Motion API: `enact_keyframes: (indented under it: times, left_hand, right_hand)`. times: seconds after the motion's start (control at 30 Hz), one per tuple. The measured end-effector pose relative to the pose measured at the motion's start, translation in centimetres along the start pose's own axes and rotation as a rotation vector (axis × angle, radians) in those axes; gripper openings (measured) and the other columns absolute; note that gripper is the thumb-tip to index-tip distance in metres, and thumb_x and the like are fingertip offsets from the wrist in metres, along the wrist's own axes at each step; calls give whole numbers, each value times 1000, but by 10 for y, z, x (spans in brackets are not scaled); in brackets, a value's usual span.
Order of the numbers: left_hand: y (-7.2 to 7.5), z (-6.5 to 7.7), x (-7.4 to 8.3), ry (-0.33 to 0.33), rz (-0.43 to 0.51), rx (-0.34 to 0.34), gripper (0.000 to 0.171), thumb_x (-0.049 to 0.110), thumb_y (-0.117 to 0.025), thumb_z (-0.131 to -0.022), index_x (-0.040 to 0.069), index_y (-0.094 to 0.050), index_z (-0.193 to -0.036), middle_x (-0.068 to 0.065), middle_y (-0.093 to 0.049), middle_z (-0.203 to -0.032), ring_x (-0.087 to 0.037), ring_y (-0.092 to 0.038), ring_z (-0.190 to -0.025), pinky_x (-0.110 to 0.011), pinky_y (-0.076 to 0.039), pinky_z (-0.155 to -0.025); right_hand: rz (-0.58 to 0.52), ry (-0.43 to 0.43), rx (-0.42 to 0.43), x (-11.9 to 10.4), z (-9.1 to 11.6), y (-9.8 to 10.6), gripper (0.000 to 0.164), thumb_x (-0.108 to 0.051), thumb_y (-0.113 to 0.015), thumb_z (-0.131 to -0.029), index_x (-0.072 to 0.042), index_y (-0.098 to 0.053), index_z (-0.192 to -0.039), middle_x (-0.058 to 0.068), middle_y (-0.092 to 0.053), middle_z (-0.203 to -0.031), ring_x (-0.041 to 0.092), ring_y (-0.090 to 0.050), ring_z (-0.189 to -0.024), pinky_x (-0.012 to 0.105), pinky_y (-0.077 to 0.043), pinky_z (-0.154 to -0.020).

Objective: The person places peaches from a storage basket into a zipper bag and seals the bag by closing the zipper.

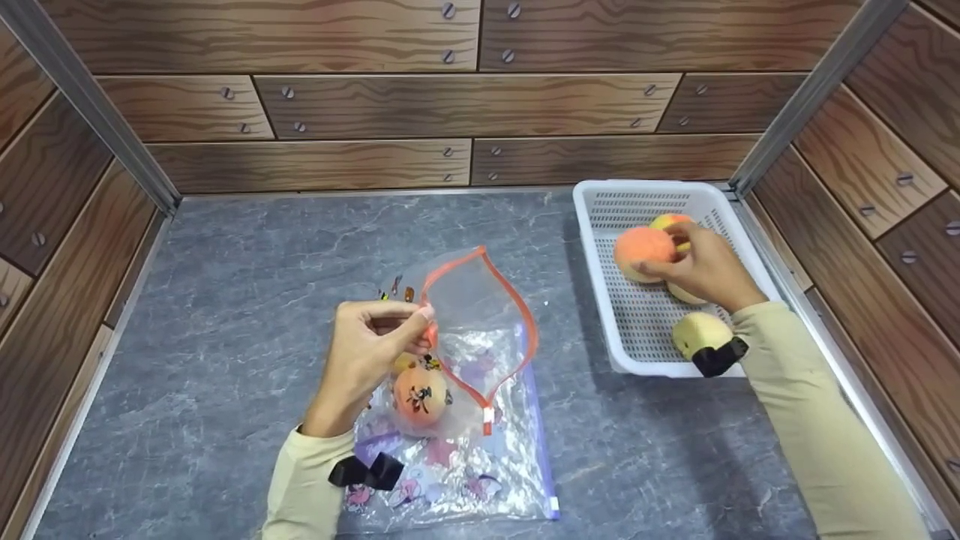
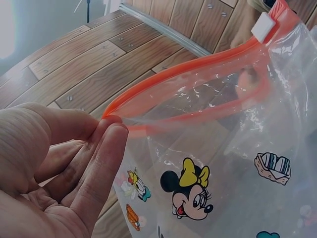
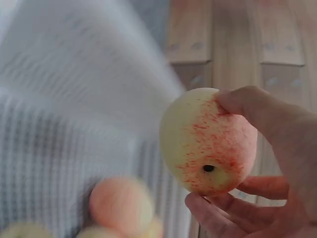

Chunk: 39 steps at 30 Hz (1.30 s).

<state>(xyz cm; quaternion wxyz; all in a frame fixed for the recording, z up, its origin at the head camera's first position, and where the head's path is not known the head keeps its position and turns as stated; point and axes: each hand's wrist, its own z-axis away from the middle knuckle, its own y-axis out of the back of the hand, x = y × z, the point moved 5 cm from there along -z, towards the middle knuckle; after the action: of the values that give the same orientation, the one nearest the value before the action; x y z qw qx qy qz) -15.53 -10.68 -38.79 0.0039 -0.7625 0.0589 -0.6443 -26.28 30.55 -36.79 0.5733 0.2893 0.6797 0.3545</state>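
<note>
My left hand [image 1: 364, 356] pinches the orange zip rim of a clear zip bag [image 2: 223, 173] printed with cartoon figures, thumb against fingertips. The bag's mouth gapes toward the right, and its white slider [image 2: 263, 27] sits at one end of the rim. Inside its lower part rests a reddish-yellow apple [image 1: 420, 397]. Over the white basket [image 1: 589, 247], my right hand [image 1: 709, 266] grips another apple [image 3: 208, 139], pale yellow with red streaks and a small dark hole. Thumb and fingers hold it from opposite sides.
More fruit lies in the basket, including a yellow one [image 1: 701, 335] near its front, partly covered by the black wrist piece. A second clear bag with a purple zip edge [image 1: 544, 450] lies flat beneath the orange-rimmed one. Wood-patterned walls [image 1: 465, 105] enclose the grey tabletop [image 1: 225, 300].
</note>
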Motion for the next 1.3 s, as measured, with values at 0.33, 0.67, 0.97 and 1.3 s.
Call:
enact_keyframes:
  times: [0.33,0.67,0.97,1.3]
  left_hand:
    - [1,0,0,-25,26,3,6,2,-74,-90,-3,-77,-89,-20,-72,-75,-27,-70,-62,-43,-64,-61]
    - [2,-1,1,-55,53,30,6,-3,-73,-89,-8,-76,-89,-22,-71,-74,-25,-70,-60,-43,-63,-60]
    - [3,1,2,-52,53,26,6,-3,-73,-89,-9,-75,-89,-22,-71,-74,-24,-70,-61,-43,-64,-62]
    - [2,-1,0,-50,29,11,7,-1,-73,-90,-5,-77,-87,-20,-71,-73,-26,-70,-61,-44,-64,-61]
  right_hand:
    - [-387,-45,69,-47,15,-6,65,-23,-83,-86,7,-54,-136,20,-56,-131,20,-63,-99,17,-59,-73]
    - [-657,36,6,-93,32,-27,63,-11,-85,-83,0,-55,-137,13,-57,-129,25,-67,-104,31,-61,-87]
    - [-753,157,-73,-130,44,-60,62,3,-85,-78,2,-59,-134,16,-60,-129,28,-67,-104,34,-60,-89]
    - [-758,248,-127,-149,53,-72,65,5,-86,-74,2,-59,-133,13,-60,-129,29,-67,-103,35,-61,-88]
